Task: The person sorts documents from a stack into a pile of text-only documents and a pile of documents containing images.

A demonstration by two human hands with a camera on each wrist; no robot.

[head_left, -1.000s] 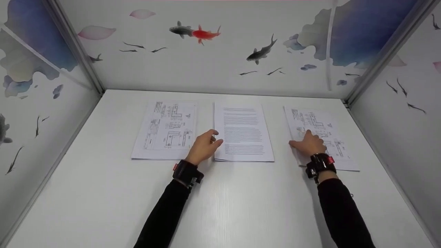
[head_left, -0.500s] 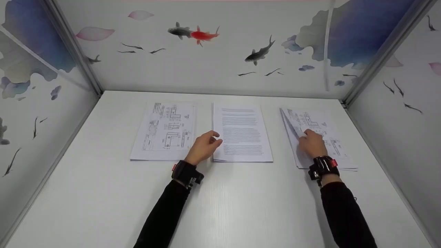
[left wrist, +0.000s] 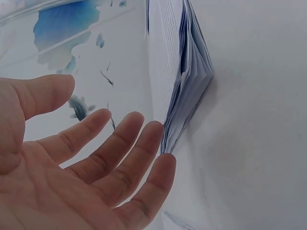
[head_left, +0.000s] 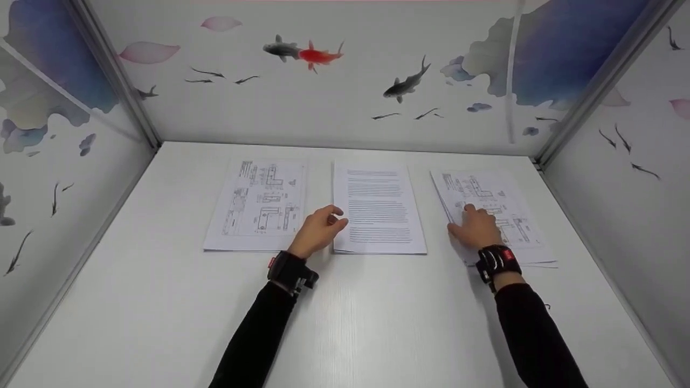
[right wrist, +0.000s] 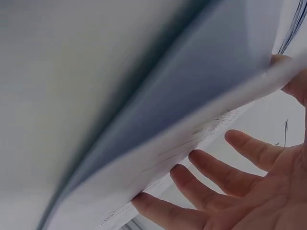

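A stack of printed paper [head_left: 377,186] lies mid-table, its top page full of text lines. My left hand [head_left: 319,230] rests beside that stack's left edge, fingers loosely bent and holding nothing; whether they touch the pages I cannot tell. On the right is another stack [head_left: 512,188] with technical drawings on top. There my right hand [head_left: 477,229] holds the top sheet [right wrist: 192,81] near its left edge. In the right wrist view the thumb [right wrist: 298,88] reaches under the raised edge while the fingers [right wrist: 168,213] lie spread against the printed side.
A third stack of drawings [head_left: 221,237] lies to the left on the white table [head_left: 350,323]. Walls printed with fish and petals [head_left: 345,97] enclose the table at the back and both sides. Black sleeves and wrist cameras cover both forearms.
My right thumb has gone under the top drawing's left edge. That sheet lifted, then came down shifted leftward over the stack. The left hand stays where it was.
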